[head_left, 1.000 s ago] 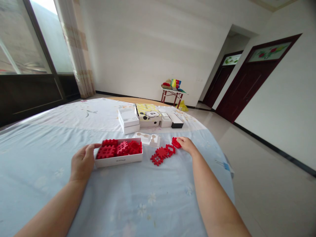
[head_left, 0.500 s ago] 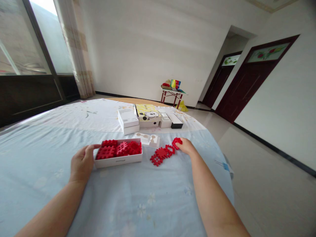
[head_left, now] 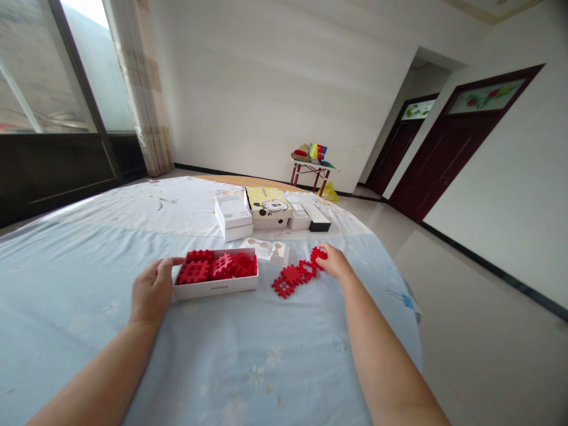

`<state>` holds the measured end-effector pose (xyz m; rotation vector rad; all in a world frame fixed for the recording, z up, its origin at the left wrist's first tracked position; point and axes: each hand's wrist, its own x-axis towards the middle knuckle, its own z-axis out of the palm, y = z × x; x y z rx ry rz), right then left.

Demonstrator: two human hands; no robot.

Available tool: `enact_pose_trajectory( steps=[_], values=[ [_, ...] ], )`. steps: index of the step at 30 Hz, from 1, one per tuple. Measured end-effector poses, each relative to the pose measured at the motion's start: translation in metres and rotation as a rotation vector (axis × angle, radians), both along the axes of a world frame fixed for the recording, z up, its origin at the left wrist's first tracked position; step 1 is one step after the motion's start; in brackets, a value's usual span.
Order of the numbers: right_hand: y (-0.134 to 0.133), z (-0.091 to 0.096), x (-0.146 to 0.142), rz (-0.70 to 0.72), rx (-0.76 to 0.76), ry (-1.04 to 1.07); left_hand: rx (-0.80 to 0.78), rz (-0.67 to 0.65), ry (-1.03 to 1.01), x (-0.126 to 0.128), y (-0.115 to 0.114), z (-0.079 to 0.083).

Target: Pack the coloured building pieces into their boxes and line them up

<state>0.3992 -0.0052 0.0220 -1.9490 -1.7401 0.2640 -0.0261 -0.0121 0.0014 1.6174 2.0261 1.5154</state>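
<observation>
A shallow white box (head_left: 213,288) sits on a light blue bedsheet (head_left: 222,355) and holds several red lattice blocks (head_left: 215,266). My left hand (head_left: 153,290) rests against the box's left end, thumb on its rim and fingers curled. To the right of the box, a short chain of joined red blocks (head_left: 293,276) lies on the sheet. My right hand (head_left: 336,262) pinches a red block (head_left: 318,255) at the far end of that chain.
Behind the chain lies a white moulded insert (head_left: 269,250). Farther back stand white boxes (head_left: 233,216), a yellow cartoon box (head_left: 267,206) and a black-and-white box (head_left: 316,217). The bed's right edge drops to a tiled floor; a small red table (head_left: 312,168) stands by the wall.
My right hand has brought its red block left, up against the end of the chain. The left hand stays at the box.
</observation>
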Motion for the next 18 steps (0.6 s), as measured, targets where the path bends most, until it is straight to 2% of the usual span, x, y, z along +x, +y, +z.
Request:
enact_pose_trajectory(
  steps=[3, 13, 15, 18],
  values=[
    [-0.001, 0.0, 0.002, 0.0, -0.005, 0.034, -0.054, -0.07, -0.091, -0.002, 0.001, -0.002],
    [0.002, -0.006, 0.012, 0.049, -0.061, 0.121, -0.013, -0.088, -0.126, 0.0, 0.0, -0.002],
    [0.0, -0.002, 0.01, 0.026, -0.026, 0.104, -0.008, -0.087, -0.122, 0.001, 0.0, -0.002],
    [-0.006, 0.015, -0.005, 0.047, 0.098, 0.114, -0.016, -0.085, -0.13, 0.001, 0.001, -0.003]
  ],
)
